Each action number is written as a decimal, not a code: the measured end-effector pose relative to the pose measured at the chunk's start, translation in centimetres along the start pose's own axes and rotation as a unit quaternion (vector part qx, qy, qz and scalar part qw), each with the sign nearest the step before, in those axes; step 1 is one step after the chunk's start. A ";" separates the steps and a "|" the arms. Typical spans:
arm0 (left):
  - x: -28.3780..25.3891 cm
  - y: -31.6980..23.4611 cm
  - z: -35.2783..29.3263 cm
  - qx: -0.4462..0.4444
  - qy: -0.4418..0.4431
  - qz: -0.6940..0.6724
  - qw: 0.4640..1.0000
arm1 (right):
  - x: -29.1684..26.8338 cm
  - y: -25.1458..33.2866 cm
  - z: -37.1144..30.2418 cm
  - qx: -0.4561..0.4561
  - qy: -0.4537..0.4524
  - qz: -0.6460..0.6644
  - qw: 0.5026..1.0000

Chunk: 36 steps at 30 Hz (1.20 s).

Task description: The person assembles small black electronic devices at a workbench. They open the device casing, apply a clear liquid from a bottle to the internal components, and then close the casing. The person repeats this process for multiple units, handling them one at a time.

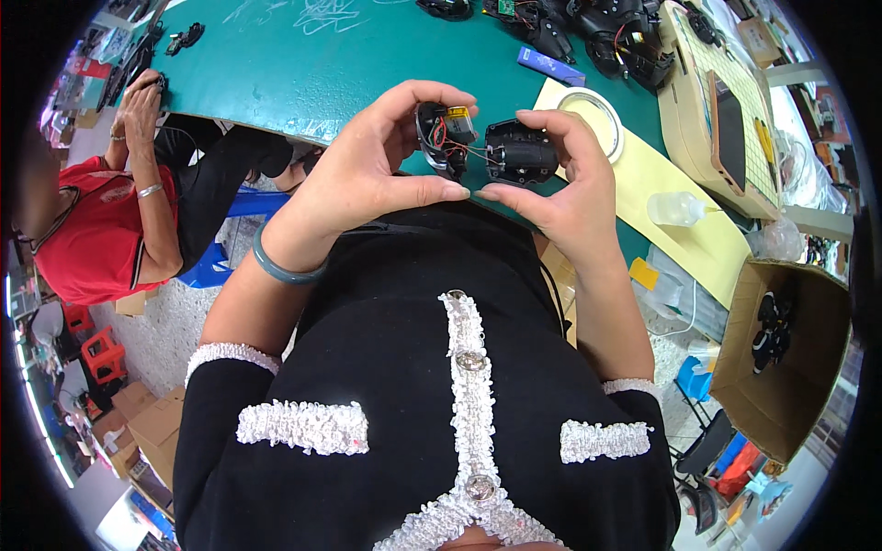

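Observation:
My left hand [367, 165] grips a black rounded housing half [441, 154], its open side showing red wires and a small silver cell with yellow tape [458, 125]. Fingers and thumb of my right hand [579, 174] are closed around a black blocky housing half [520, 151]. Thin wires [475, 149] bridge the small gap between the two halves. Both thumbs point toward each other just below the parts. The pieces are held up at the near edge of the green table [303, 83]; what kind of device they belong to I cannot make out.
At the right lie a tape roll [617, 138], yellow sheet [717, 243], clear bottle [675, 209] and beige machine [698, 101]. Black device parts [620, 41] and a blue box [551, 66] are at the back. A cardboard box [790, 386] stands lower right. A co-worker [110, 220] sits left.

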State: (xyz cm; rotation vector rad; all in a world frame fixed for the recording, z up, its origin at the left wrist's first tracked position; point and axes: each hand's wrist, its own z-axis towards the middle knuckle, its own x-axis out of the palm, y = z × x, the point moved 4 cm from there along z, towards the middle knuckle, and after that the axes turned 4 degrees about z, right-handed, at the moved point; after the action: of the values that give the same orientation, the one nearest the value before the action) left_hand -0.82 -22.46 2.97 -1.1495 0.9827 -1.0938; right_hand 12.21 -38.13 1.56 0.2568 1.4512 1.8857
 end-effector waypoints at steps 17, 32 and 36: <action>0.4 -2.8 -0.9 -0.020 -0.037 0.042 0.998 | -0.2 4.4 -0.6 -0.004 0.026 -0.074 0.997; 1.1 -2.8 -1.1 -0.060 -0.045 -0.071 0.995 | 0.3 2.5 -0.9 -0.003 0.023 0.210 0.977; 1.4 -2.6 -1.0 -0.045 -0.056 -0.094 0.993 | 0.2 1.3 -1.1 0.066 0.025 0.319 0.945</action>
State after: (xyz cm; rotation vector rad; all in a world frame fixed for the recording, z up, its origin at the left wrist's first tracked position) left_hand -1.92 -24.16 5.30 -1.3842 0.8554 -1.1297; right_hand 10.92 -38.95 2.27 0.8326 1.6610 2.3022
